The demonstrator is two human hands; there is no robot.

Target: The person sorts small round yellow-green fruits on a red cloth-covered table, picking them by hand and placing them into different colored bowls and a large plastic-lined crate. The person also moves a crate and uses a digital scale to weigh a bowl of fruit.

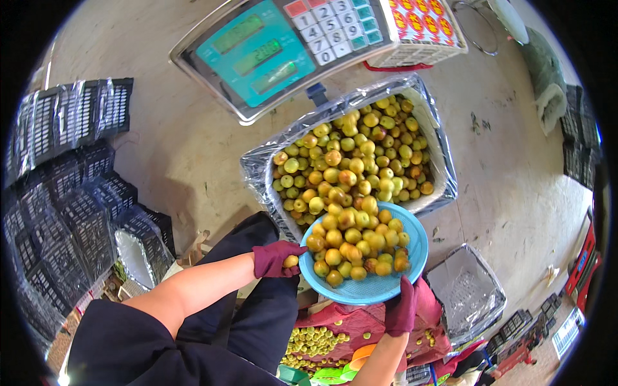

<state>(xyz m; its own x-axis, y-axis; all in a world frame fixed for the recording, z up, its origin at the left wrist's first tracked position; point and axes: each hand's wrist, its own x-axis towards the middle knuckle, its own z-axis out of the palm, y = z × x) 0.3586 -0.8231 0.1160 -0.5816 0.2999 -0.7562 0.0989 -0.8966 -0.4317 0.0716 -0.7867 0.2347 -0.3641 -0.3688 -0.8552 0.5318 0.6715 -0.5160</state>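
A blue plastic mesh basket (419, 227) full of round yellow-green fruit is tilted over the near edge of a plastic-lined crate (442, 140). Several blurred fruits (355, 193) lie across its far rim, between basket and crate. My left hand (279, 259), in a maroon glove, grips the basket's left rim and has one fruit (290, 261) against its fingers. On the near right rim sits my right hand (401, 306), gloved alike, its fingers partly hidden. The crate is heaped with the same fruit (367, 140), some blushed reddish.
A digital scale's display panel (285, 48) stands beyond the crate. To the right is a plastic-lined crate (463, 294). Black crates (72, 202) are stacked at left. Below, loose green fruit (314, 341) lies on red cloth (376, 328) by coloured bowls (362, 357). A box with round stickers (420, 29) stands behind.
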